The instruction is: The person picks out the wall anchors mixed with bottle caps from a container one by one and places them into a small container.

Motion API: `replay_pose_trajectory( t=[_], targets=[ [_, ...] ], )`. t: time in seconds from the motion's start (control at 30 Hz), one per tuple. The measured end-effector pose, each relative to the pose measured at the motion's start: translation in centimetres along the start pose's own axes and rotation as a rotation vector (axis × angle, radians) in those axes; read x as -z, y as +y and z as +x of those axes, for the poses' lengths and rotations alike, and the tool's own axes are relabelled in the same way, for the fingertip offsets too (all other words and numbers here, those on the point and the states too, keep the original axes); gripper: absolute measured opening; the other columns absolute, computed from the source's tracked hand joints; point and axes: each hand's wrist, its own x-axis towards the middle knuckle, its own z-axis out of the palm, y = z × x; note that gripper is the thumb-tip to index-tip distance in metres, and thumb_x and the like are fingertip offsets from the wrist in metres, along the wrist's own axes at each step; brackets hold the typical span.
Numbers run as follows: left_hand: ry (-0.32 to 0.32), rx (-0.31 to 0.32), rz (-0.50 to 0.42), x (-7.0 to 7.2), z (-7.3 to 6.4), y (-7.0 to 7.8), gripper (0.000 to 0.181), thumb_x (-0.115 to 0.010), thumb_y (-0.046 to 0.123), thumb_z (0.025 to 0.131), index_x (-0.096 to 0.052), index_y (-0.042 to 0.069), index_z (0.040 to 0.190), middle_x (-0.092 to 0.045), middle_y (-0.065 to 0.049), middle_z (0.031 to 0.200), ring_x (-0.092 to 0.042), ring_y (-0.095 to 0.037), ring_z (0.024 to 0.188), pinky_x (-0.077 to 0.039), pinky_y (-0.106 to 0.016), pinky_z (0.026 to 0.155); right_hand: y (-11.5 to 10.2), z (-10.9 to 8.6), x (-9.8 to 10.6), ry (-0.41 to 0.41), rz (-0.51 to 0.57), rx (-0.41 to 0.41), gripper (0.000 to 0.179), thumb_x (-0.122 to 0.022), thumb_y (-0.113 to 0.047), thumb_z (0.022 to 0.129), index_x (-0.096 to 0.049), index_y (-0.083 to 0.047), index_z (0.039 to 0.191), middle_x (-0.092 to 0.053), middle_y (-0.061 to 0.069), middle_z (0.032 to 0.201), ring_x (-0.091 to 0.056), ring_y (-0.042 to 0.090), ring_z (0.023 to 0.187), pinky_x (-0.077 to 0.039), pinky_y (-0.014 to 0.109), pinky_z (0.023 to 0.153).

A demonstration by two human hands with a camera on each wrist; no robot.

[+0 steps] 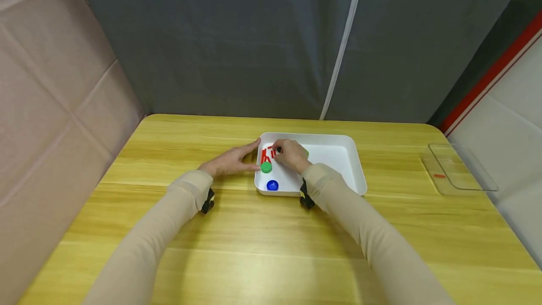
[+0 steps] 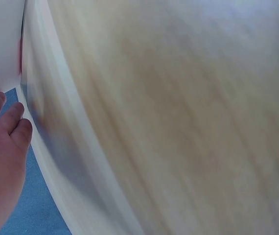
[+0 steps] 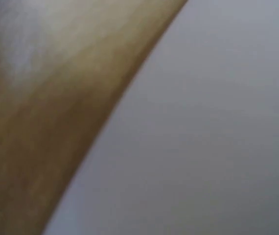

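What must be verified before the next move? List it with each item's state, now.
1. White tray resting on the table: ok.
2. Left hand at the tray's left edge: ok, thumb and fingers spread.
3. Right hand has a firm hold on a piece: cannot tell, its fingertips are too small to read.
4. Green cap and blue cap inside the tray: ok.
5. All red sticks in the tray: not ok, one red piece shows at the clear container.

sticks (image 1: pixel 263 156) are red, one disc (image 1: pixel 266 167) green, another disc (image 1: pixel 272 185) blue, tray (image 1: pixel 328 154) white, table (image 1: pixel 271 248) yellow-grained, half-hidden piece (image 1: pixel 306 154) seemingly green.
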Motion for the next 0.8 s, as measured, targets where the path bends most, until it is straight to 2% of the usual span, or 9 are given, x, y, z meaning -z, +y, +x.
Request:
replay_pose_trajectory(
  t=[0.47,0.8],
  targets=[
    [-0.002,-0.012,0.017,-0.09,0.15,-0.27,0.090,-0.064,0.050,0.085,-0.008,0.028,0.152,-0.009,0.003,0.158,-0.012,-0.021,0.145,-0.015,-0.043,0.117,0.20,-0.29,-0.17,0.025,0.012,-0.010,0.017,-0.071,-0.018,0.084,-0.066,-0.014,0.100,-0.060,0.003,0.081,-0.052,0.018,0.074,-0.038,0.026,0.060],
    [0.002,-0.014,0.031,-0.01,0.06,-0.34,0.089,-0.063,0.050,0.085,-0.009,0.028,0.152,-0.010,0.003,0.158,-0.013,-0.021,0.144,-0.015,-0.043,0.117,0.83,-0.55,0.00,0.035,0.022,-0.024,0.018,-0.072,-0.022,0.083,-0.066,-0.012,0.097,-0.060,0.003,0.083,-0.053,0.018,0.074,-0.038,0.026,0.061]
  ],
)
